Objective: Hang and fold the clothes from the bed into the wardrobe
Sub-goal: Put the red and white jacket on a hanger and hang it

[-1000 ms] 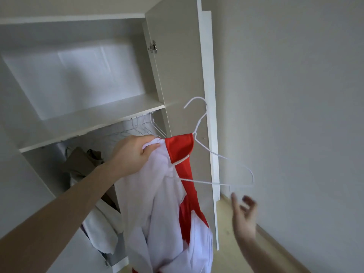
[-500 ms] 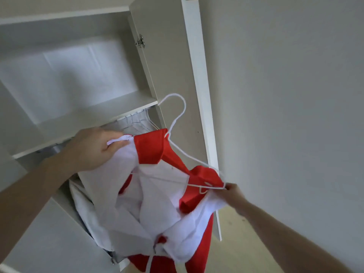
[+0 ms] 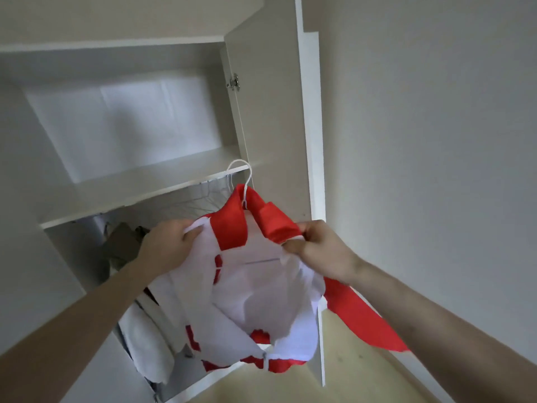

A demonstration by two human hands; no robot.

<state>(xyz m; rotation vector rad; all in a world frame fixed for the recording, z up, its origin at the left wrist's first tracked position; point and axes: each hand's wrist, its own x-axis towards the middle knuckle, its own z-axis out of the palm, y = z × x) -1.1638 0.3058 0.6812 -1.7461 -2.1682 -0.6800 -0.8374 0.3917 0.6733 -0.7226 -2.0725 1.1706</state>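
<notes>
A red and white garment (image 3: pixel 247 289) hangs between my hands in front of the open wardrobe (image 3: pixel 122 193). A white wire hanger (image 3: pixel 245 181) is inside it; only its hook shows above the red collar. My left hand (image 3: pixel 171 244) grips the white left shoulder. My right hand (image 3: pixel 319 248) pinches the red right shoulder over the hanger's end. A red flap trails down to the right under my right forearm.
The wardrobe door (image 3: pixel 270 112) stands open on the right, next to a plain wall (image 3: pixel 421 141). Below the shelf, empty wire hangers (image 3: pixel 212 196) hang on the rail, with a khaki garment (image 3: pixel 122 242) and white clothes (image 3: pixel 148 338) hung lower left. Light floor (image 3: pixel 343 370) lies below.
My right hand rose from empty at the lower right, took the hanger's right end, then pulled the red shoulder over it. The garment now sits spread on the hanger, nearer the rail.
</notes>
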